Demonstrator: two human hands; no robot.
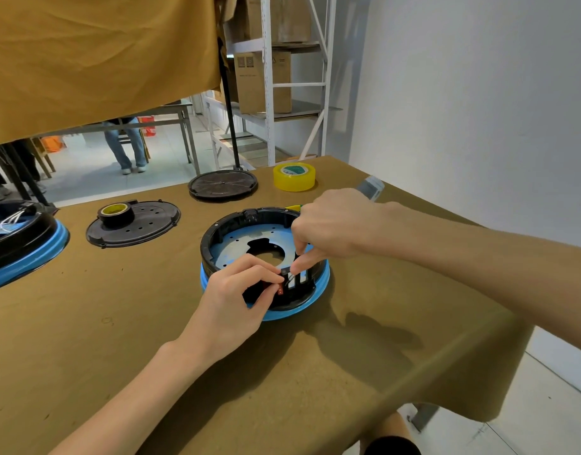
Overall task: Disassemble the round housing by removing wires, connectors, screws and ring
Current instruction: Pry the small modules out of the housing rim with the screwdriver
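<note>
Black plastic forms the wall of the round housing (217, 234), which sits on a blue ring (318, 290) and has a blue-tinted metal plate with a central opening inside; it rests on the brown cloth-covered desk (118, 323) towards the right edge, roughly midway between near and far edges. The left hand (231, 293) curls over the housing's near rim, thumb and forefinger pinching a small red connector (280, 290) at the slotted part of the wall. The right hand (332, 224) reaches in from the right, fingers bent downward and pinched together on something thin and dark at that same spot; what it is cannot be told. Near the far edge lie a yellow roll of tape (294, 177) and a round black ribbed cover (223, 184). Further left, a black perforated disc (144, 224) carries a small black tape roll (115, 213). A second black-and-blue housing (26, 247) sits at the left edge.
</note>
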